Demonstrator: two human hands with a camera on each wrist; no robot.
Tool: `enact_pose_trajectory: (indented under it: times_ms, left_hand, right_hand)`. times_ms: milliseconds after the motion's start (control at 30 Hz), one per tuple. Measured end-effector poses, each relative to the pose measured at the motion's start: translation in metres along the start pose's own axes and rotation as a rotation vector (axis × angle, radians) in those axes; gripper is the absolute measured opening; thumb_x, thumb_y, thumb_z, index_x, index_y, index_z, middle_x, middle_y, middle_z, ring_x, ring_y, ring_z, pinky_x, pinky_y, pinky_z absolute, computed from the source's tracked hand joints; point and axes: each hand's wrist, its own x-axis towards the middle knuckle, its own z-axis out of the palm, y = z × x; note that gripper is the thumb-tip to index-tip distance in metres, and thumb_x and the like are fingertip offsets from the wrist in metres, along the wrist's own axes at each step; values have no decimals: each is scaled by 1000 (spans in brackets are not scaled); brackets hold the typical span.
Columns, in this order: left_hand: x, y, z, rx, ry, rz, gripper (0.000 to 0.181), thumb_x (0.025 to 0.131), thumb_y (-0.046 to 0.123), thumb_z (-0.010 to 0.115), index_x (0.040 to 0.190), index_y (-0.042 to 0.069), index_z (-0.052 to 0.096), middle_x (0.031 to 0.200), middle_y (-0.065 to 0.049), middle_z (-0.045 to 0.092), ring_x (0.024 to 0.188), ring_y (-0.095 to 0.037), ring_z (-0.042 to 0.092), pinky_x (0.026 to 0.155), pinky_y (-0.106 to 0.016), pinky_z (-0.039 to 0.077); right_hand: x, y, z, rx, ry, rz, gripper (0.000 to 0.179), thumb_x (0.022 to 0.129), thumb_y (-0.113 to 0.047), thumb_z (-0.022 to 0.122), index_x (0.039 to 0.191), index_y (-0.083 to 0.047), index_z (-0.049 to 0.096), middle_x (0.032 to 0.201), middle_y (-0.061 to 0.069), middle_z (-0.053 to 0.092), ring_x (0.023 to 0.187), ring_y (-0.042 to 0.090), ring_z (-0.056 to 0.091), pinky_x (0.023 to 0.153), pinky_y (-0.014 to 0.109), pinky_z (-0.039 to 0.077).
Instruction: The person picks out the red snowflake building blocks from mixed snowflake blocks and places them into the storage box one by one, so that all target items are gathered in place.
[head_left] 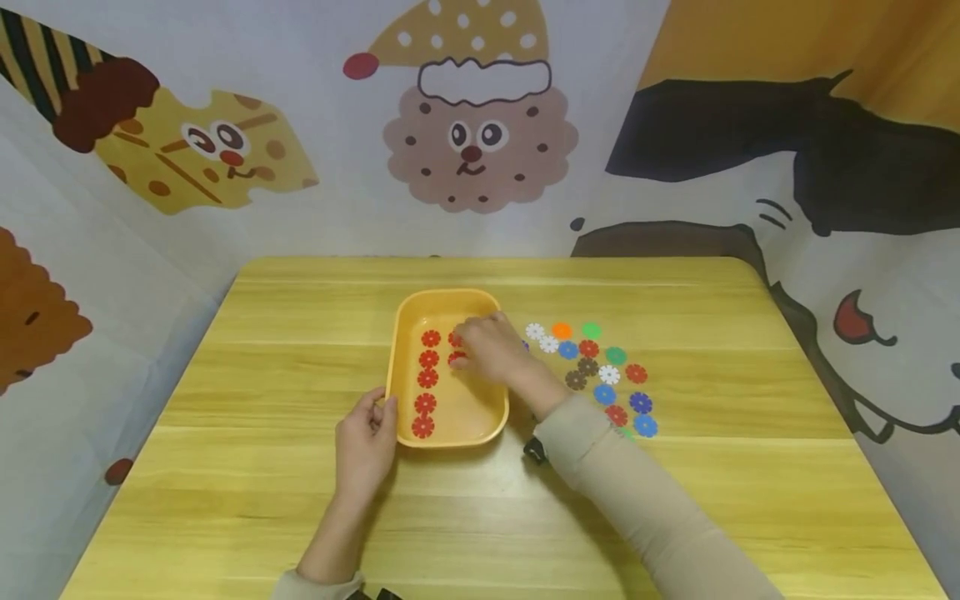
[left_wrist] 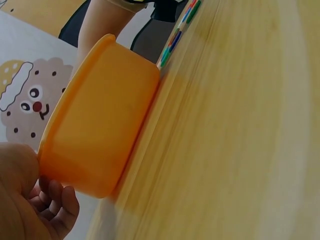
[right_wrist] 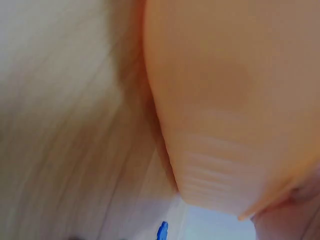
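A yellow-orange plastic tray stands on the table, with a column of several red notched discs along its left side. My left hand grips the tray's near left rim; in the left wrist view its fingers curl below the rim against the outer wall. My right hand reaches over the right rim into the tray. Its fingertips are at two more red discs, partly hidden by the fingers; whether it pinches one cannot be made out. The right wrist view shows mostly the tray's outer wall.
Right of the tray, loose notched discs lie scattered on the wooden table, among them an orange disc, a dark blue disc and a brown disc. A cartoon-print cloth hangs behind the table.
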Motion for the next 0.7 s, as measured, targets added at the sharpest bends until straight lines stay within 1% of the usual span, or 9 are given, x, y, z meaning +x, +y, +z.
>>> enact_pose_trajectory:
  times_ms: [133, 167, 233, 467, 600, 700]
  left_hand:
    - [-1, 1, 1, 7, 4, 0, 32, 103, 16, 61, 125, -7, 65, 65, -5, 56, 50, -14, 47, 43, -22, 39]
    - [-1, 1, 1, 7, 6, 0, 32, 103, 16, 61, 124, -7, 65, 65, -5, 56, 50, -14, 47, 43, -22, 40]
    - [-1, 1, 2, 8, 10, 2, 31, 103, 16, 60, 124, -7, 65, 65, -5, 56, 50, -14, 47, 43, -22, 40]
    - [-1, 1, 2, 16, 12, 1, 32, 103, 16, 60, 124, -7, 65, 65, -5, 57, 51, -15, 48, 43, -22, 40]
    - [-1, 1, 2, 19, 16, 5, 31, 103, 16, 60, 124, -7, 65, 65, -4, 57, 50, -15, 48, 43, -22, 41]
    - [0, 2, 2, 19, 19, 8, 31, 102, 14, 60, 124, -7, 65, 65, -4, 57, 50, -14, 48, 43, -22, 41]
  right_hand:
    - [-7, 6, -4, 214, 101, -33, 40, 91, -29, 77, 122, -5, 68, 113, 8, 70, 105, 24, 64, 103, 42, 45]
    - [-9, 7, -6, 254, 121, -40, 40, 92, -27, 77, 123, -4, 67, 114, 9, 69, 106, 25, 64, 102, 41, 46]
    - [-13, 9, -7, 295, 159, -52, 42, 92, -25, 76, 126, -2, 65, 117, 10, 68, 109, 25, 63, 101, 40, 48]
    - [-23, 18, -11, 329, 233, -75, 38, 94, -23, 74, 124, -1, 65, 114, 10, 68, 107, 25, 63, 99, 38, 50]
    - [-28, 23, -14, 340, 283, -101, 38, 94, -22, 74, 124, 0, 65, 115, 11, 68, 107, 26, 64, 96, 37, 52]
    - [-32, 28, -16, 347, 315, -110, 38, 94, -22, 74, 123, 1, 65, 116, 14, 68, 106, 28, 65, 94, 39, 53]
